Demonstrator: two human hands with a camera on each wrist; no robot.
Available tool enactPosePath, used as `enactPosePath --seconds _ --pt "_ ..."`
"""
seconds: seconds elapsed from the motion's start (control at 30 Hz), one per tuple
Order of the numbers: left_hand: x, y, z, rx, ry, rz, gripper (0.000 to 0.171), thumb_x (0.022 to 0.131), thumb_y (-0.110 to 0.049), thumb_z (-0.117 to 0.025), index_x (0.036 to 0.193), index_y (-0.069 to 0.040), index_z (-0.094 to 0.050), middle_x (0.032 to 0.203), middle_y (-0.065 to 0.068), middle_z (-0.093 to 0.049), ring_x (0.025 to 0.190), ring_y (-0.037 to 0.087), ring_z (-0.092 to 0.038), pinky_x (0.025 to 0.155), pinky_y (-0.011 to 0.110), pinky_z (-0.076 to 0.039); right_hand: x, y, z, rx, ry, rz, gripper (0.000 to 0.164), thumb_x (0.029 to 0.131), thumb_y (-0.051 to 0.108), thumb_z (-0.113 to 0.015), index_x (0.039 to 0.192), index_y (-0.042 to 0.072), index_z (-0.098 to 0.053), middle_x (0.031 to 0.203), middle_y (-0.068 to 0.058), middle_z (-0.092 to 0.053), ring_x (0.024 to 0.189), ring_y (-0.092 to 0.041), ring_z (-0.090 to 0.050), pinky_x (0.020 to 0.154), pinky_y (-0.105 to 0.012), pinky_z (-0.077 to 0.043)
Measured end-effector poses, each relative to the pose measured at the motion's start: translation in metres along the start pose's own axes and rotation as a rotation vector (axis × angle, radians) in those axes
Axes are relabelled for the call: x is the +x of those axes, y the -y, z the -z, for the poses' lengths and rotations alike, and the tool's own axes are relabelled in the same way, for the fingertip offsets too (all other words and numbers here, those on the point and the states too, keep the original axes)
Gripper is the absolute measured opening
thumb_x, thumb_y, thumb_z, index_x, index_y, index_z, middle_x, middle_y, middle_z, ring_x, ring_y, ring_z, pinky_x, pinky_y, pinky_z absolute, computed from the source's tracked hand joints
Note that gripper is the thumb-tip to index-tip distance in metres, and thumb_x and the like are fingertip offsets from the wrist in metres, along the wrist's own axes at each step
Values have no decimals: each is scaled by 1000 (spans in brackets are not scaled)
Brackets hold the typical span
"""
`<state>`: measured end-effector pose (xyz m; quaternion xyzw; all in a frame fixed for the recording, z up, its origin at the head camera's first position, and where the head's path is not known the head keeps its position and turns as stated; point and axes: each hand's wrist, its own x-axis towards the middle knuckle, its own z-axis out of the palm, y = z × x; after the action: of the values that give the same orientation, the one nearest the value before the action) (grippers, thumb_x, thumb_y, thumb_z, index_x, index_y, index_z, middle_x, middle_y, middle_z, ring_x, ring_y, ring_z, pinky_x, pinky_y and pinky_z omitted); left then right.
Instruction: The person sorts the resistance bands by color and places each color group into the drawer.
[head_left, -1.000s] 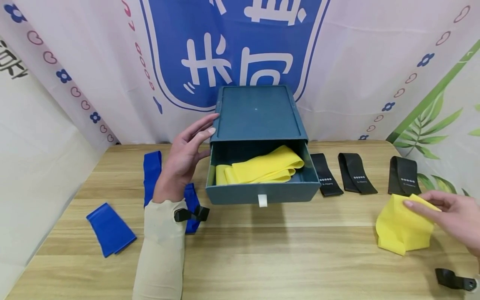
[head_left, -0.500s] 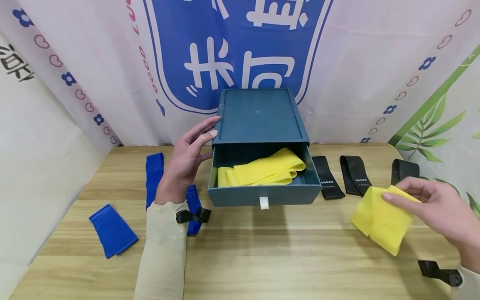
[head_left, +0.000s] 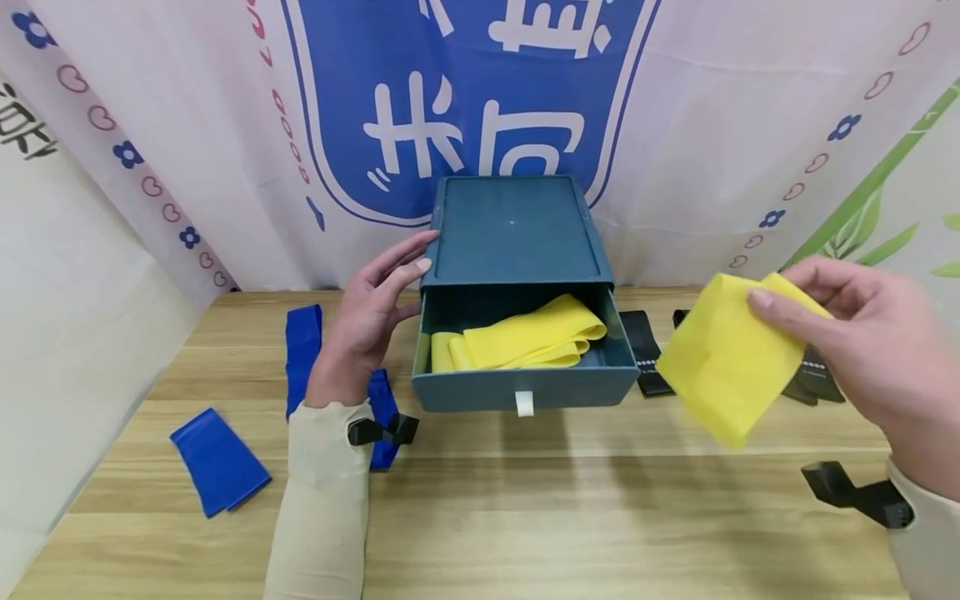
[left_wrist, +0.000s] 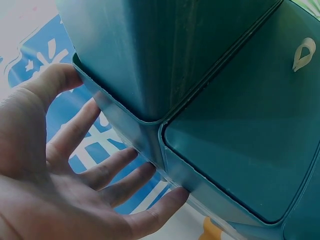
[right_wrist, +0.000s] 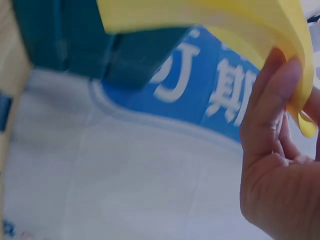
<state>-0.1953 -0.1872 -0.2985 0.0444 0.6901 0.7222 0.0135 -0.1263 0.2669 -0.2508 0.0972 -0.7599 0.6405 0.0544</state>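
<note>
A teal drawer box [head_left: 517,229] stands at the back of the table, its drawer [head_left: 465,392] pulled out at the front. Folded yellow resistance bands [head_left: 525,333] lie inside. My left hand [head_left: 367,321] rests on the box's left side; in the left wrist view the fingertips [left_wrist: 175,197] touch its wall, fingers spread and fairly straight. To the right of the drawer, my right hand [head_left: 870,333] pinches another yellow resistance band [head_left: 731,358] above the table. In the right wrist view this band [right_wrist: 240,17] hangs from thumb and fingers.
Several blue bands [head_left: 221,462] lie on the left of the wooden table [head_left: 600,517]. Black bands [head_left: 643,354] lie to the right of the box, some partly hidden behind the yellow band and right hand. A printed curtain [head_left: 675,150] hangs directly behind the box.
My right hand has lifted the yellow band off the right side of the table and carried it up and leftward, nearer the drawer. My left hand stays on the box.
</note>
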Motion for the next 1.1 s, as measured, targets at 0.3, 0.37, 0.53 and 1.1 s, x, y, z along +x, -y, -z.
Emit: enactPosePath --seconds 0.3,0.37,0.53,1.1 --pt "1 0 1 2 2 -3 47 110 -34 -61 156 -27 -59 171 -5 -43 153 26 -42 125 64 -40 19 45 -41 248 74 33 18 102 4 -73 109 -11 -66 98 -17 -80 77 -25 -78 71 -28 -65" --pt "1 1 1 2 4 -4 47 110 -34 -61 156 -27 -59 171 -5 -42 153 27 -42 125 65 -40 20 55 -56 279 83 39 26 101 8 -75 112 -12 -62 102 -18 -78 79 -25 -79 74 -28 -66" --pt "0 1 0 2 7 -8 47 110 -34 -61 156 -28 -59 171 -5 -42 153 26 -42 124 65 -41 24 82 -92 250 93 25 41 99 21 -80 116 -11 -60 113 -20 -74 88 -26 -78 79 -28 -66" --pt "2 2 2 -13 17 -2 46 110 -34 -61 156 -28 -59 168 -4 -47 146 24 -49 118 55 -51 42 99 -180 -82 183 37 28 107 33 -69 108 6 -65 105 -10 -80 90 -29 -77 78 -33 -64"
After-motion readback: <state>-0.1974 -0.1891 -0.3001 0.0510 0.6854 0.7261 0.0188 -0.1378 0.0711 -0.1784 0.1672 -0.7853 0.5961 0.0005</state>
